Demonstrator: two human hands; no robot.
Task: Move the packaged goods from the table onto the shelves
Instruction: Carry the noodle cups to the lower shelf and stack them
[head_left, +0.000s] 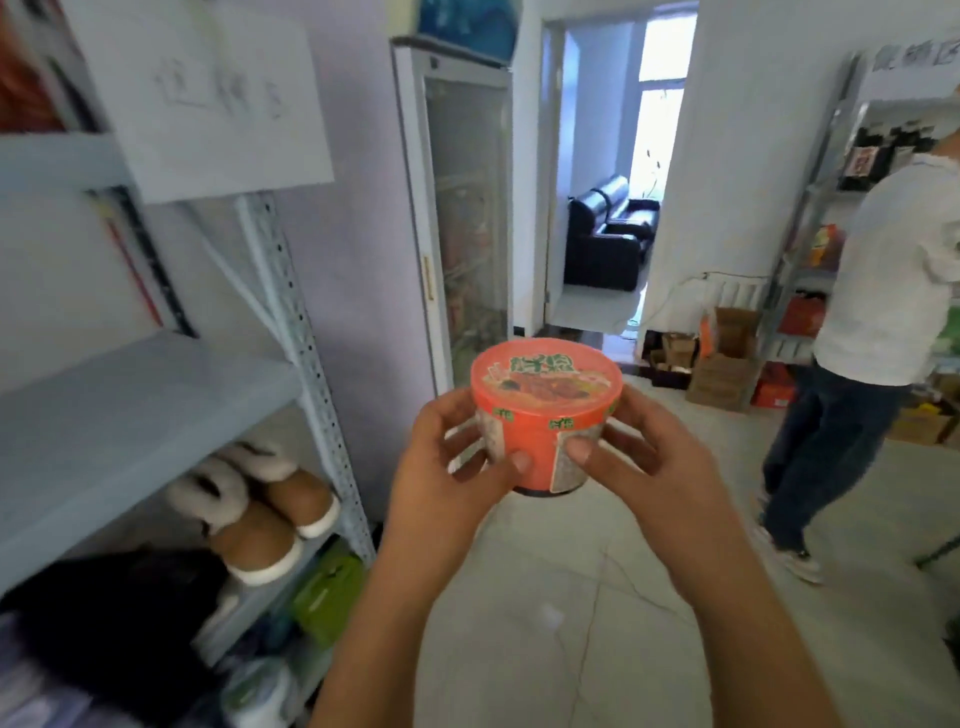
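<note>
An orange instant-noodle bowl (545, 395) with a printed lid is held upright in mid-air, above the floor in the middle of the view. My left hand (447, 467) grips its left side, thumb on the front wall. My right hand (644, 462) grips its right side, thumb also on the front. The grey metal shelf unit (130, 415) stands to the left; its middle board is bare near the front edge. The table is out of view.
Furry brown boots (260, 509) and a green box (327, 592) lie on the lower shelf boards. A glass-door fridge (457, 218) stands ahead by an open doorway. A person (872, 332) stands at the right near another shelf unit and cardboard boxes (722, 369).
</note>
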